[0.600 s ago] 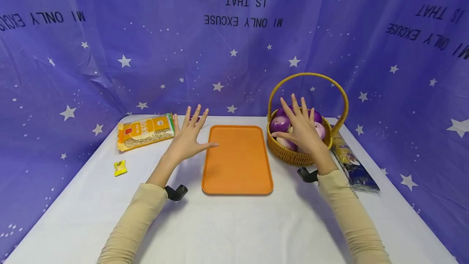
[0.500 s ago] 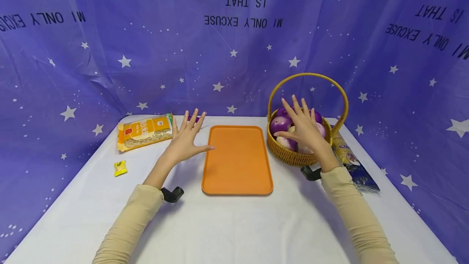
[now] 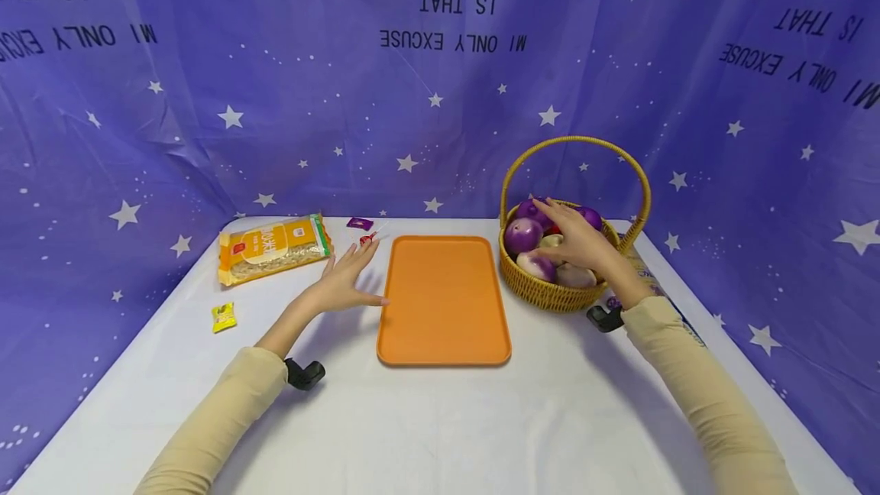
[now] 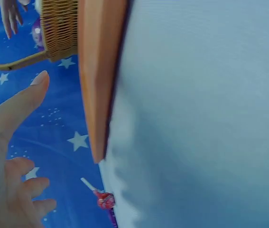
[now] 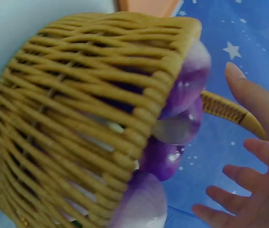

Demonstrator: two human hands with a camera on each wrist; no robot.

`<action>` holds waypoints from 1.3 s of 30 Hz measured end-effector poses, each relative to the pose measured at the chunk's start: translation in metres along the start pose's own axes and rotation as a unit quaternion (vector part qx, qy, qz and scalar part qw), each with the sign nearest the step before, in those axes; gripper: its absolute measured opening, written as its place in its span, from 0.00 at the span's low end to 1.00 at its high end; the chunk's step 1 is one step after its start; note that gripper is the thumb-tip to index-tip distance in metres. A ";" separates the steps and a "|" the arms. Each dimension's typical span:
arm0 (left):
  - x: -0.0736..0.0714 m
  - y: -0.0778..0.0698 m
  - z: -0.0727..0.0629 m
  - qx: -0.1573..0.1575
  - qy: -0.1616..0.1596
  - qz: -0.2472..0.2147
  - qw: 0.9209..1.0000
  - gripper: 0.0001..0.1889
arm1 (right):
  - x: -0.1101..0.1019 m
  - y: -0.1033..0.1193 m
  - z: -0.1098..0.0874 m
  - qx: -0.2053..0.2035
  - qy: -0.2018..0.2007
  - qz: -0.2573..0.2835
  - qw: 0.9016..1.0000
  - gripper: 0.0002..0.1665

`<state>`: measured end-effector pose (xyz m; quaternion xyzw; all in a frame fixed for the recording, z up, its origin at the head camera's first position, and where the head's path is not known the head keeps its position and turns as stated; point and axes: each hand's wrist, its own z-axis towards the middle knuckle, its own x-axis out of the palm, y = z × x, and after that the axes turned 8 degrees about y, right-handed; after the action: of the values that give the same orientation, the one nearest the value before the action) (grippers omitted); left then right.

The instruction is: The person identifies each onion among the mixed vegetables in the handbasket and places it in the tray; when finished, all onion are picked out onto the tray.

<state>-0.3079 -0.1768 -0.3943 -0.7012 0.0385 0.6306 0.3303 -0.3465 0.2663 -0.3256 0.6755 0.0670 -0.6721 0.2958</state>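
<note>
My left hand (image 3: pixel 340 285) is held over the white table, fingers spread and holding nothing, its thumb overlapping the left edge of the orange tray (image 3: pixel 445 304) in the head view. Beyond its fingertips lies a red lollipop (image 3: pixel 367 240), also in the left wrist view (image 4: pixel 106 200). Over the right side of the wicker basket (image 3: pixel 550 295) is my right hand (image 3: pixel 580 241), with fingers extended and nothing in its grasp. Purple-and-white round vegetables (image 3: pixel 524 236) fill the basket. In the right wrist view, the right hand (image 5: pixel 248 175) stands apart from the vegetables and the basket's rim.
An orange bag of oats (image 3: pixel 275 250) lies at the back left. Nearer is a yellow wrapped candy (image 3: pixel 224 317), and a purple one (image 3: pixel 360 223) sits by the back edge. The basket's tall handle (image 3: pixel 576 138) arches up. A packet (image 3: pixel 642 266) lies behind the right arm.
Both hands have lowered and tilted. The left hand has drawn back slightly, revealing the lollipop and purple candy. The right hand has moved a little right over the basket.
</note>
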 end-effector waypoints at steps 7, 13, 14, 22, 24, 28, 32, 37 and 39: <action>0.009 0.007 -0.001 0.014 0.071 -0.078 0.994 0.58 | 0.003 -0.010 0.009 -0.001 0.011 0.020 1.000 0.47; 0.012 0.014 0.004 0.003 0.111 -0.080 0.991 0.55 | 0.004 -0.015 0.019 0.032 0.020 0.055 0.998 0.40; 0.011 0.014 0.005 0.001 0.117 -0.080 0.990 0.55 | 0.004 -0.016 0.021 0.037 0.024 0.059 0.997 0.40; 0.011 0.015 0.014 -0.028 0.153 -0.076 0.985 0.54 | 0.002 -0.017 0.036 0.027 0.053 0.030 0.998 0.40; 0.010 0.014 0.015 -0.033 0.160 -0.075 0.984 0.54 | 0.002 -0.017 0.040 0.018 0.052 0.020 0.998 0.40; 0.009 0.012 0.016 -0.035 0.166 -0.078 0.982 0.54 | 0.000 -0.016 0.042 0.010 0.050 0.016 0.999 0.38; 0.009 0.011 0.016 -0.034 0.171 -0.080 0.981 0.53 | 0.000 -0.015 0.042 0.004 0.045 0.015 0.999 0.37; 0.010 0.011 0.018 -0.036 0.181 -0.079 0.980 0.53 | 0.003 -0.013 0.042 -0.004 0.041 0.012 0.999 0.37; 0.011 0.011 0.018 -0.038 0.184 -0.081 0.979 0.53 | 0.003 -0.013 0.041 -0.005 0.039 0.011 0.999 0.37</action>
<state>-0.3264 -0.1720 -0.4084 -0.8183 0.0174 0.4627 0.3407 -0.3885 0.2560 -0.3293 0.7003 0.0738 -0.6417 0.3038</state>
